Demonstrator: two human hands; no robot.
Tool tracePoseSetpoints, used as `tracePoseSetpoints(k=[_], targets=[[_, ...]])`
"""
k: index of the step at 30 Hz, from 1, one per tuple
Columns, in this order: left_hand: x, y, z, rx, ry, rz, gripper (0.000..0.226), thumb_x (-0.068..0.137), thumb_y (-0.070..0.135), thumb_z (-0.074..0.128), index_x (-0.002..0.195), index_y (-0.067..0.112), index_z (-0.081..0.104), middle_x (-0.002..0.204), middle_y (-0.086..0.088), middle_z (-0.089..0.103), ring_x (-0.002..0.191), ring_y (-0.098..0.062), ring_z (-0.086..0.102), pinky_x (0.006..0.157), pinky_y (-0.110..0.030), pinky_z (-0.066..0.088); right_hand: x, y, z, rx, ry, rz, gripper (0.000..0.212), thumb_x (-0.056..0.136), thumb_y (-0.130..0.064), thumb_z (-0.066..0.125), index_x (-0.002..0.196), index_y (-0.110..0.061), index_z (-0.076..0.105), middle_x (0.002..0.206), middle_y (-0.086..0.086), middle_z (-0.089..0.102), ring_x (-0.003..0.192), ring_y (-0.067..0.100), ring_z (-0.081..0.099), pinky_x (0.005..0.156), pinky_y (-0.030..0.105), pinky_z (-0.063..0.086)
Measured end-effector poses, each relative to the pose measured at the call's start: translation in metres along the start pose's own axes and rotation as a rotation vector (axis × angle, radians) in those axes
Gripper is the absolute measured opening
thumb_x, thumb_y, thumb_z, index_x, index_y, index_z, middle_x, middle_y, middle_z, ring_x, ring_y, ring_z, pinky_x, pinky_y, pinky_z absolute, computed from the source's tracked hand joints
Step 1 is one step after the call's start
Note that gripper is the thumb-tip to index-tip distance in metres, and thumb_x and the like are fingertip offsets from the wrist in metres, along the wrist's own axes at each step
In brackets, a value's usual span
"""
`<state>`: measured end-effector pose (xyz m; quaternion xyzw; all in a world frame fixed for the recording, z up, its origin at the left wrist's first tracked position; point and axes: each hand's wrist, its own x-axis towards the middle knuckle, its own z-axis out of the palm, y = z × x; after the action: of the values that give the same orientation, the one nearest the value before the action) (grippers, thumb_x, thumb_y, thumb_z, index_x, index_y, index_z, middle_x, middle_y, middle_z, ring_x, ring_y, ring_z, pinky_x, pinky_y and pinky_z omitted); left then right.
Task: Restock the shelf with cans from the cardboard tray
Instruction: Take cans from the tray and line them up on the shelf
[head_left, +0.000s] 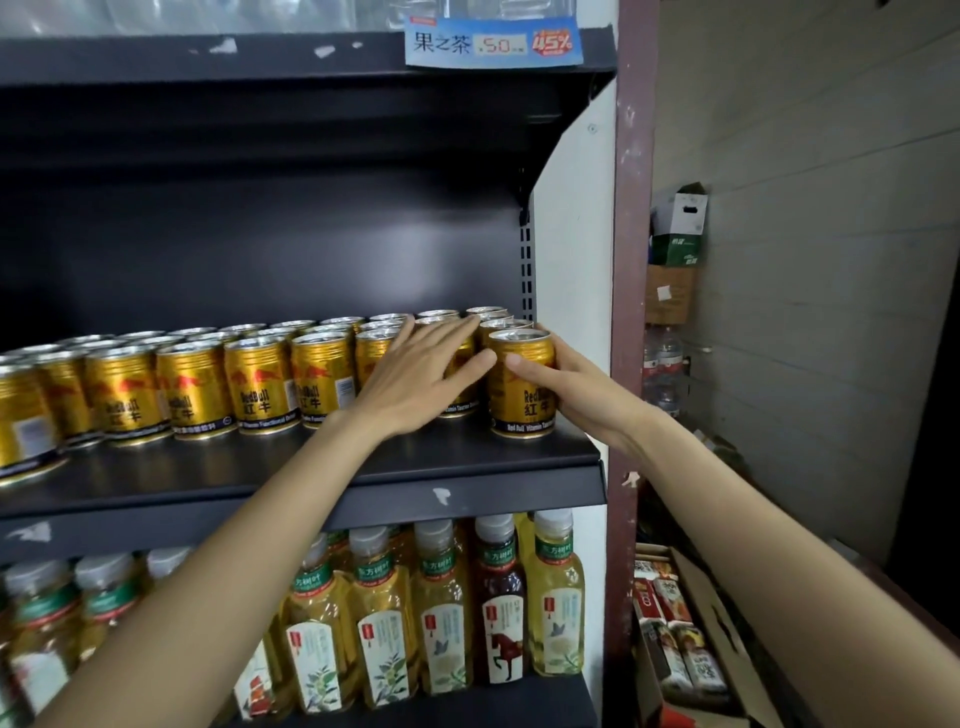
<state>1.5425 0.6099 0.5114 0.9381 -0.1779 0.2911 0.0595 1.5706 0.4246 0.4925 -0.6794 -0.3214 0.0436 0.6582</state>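
Observation:
Rows of gold Red Bull cans (260, 382) stand on the black middle shelf (467, 457). My right hand (576, 384) wraps around the front can at the far right end (522, 382), thumb on its front and fingers behind it. My left hand (421, 371) lies flat, fingers spread, over the front and top of the neighbouring can (457, 400), which it mostly hides. The cardboard tray is not in view.
Tea bottles (441, 613) fill the shelf below. An upper shelf with a blue price tag (491, 44) hangs overhead. A dark red post (631, 260) borders the shelf on the right. Beyond it sit a carton of boxed drinks (675, 634) and stacked boxes (678, 234).

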Motion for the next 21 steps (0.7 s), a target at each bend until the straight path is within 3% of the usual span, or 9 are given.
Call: tracePoseSetpoints(k=[2, 4, 9, 14, 18, 21], targets=[[-0.001, -0.002, 0.003, 0.003, 0.008, 0.029, 0.107, 0.063, 0.085, -0.011, 0.149, 0.027, 0.013, 0.156, 0.007, 0.014, 0.137, 0.000, 0.004, 0.110, -0.028, -0.011, -0.001, -0.001, 0.001, -0.013, 0.007, 0.001, 0.064, 0.084, -0.029, 0.062, 0.140, -0.022, 0.033, 0.134, 0.003, 0.053, 0.123, 0.019, 0.051, 0.106, 0.037, 0.039], [0.001, -0.006, 0.006, -0.004, 0.002, 0.036, 0.112, 0.059, 0.090, -0.010, 0.148, 0.027, 0.013, 0.157, 0.007, 0.013, 0.141, -0.004, 0.006, 0.113, -0.031, -0.010, -0.002, -0.002, 0.000, -0.048, 0.011, 0.003, 0.065, 0.083, -0.031, 0.062, 0.141, -0.023, 0.033, 0.135, 0.003, 0.052, 0.123, 0.018, 0.051, 0.107, 0.038, 0.038], [-0.001, -0.006, 0.011, 0.063, -0.012, 0.098, 0.102, 0.063, 0.090, -0.001, 0.148, 0.033, 0.008, 0.154, 0.014, 0.008, 0.140, -0.001, -0.003, 0.115, -0.038, -0.012, -0.003, -0.003, -0.002, -0.129, -0.002, 0.004, 0.058, 0.090, -0.027, 0.057, 0.142, -0.023, 0.031, 0.136, 0.002, 0.051, 0.122, 0.016, 0.051, 0.099, 0.027, 0.043], [-0.003, -0.002, 0.012, 0.083, -0.009, 0.123, 0.101, 0.067, 0.086, 0.000, 0.149, 0.028, 0.004, 0.142, 0.021, -0.010, 0.132, 0.008, -0.014, 0.112, -0.034, -0.017, -0.003, -0.004, 0.000, -0.143, 0.045, -0.005, 0.062, 0.089, -0.028, 0.059, 0.143, -0.021, 0.028, 0.135, 0.002, 0.052, 0.120, 0.016, 0.052, 0.102, 0.032, 0.042], [-0.003, -0.006, 0.015, 0.031, 0.004, 0.130, 0.095, 0.072, 0.083, 0.007, 0.150, 0.028, 0.006, 0.146, 0.020, -0.006, 0.134, 0.008, -0.009, 0.114, -0.035, -0.015, -0.006, -0.007, 0.007, -0.138, 0.086, -0.029, 0.057, 0.089, -0.026, 0.059, 0.138, -0.021, 0.031, 0.117, -0.007, 0.054, 0.105, 0.008, 0.055, 0.087, 0.020, 0.046], [-0.004, -0.007, 0.015, -0.001, 0.011, 0.123, 0.090, 0.075, 0.078, 0.015, 0.150, 0.027, 0.008, 0.153, 0.014, 0.001, 0.136, 0.007, -0.005, 0.115, -0.034, -0.014, -0.006, -0.007, 0.010, -0.157, 0.105, -0.036, 0.056, 0.088, -0.027, 0.060, 0.136, -0.023, 0.032, 0.116, -0.008, 0.053, 0.108, 0.011, 0.053, 0.092, 0.025, 0.044]])
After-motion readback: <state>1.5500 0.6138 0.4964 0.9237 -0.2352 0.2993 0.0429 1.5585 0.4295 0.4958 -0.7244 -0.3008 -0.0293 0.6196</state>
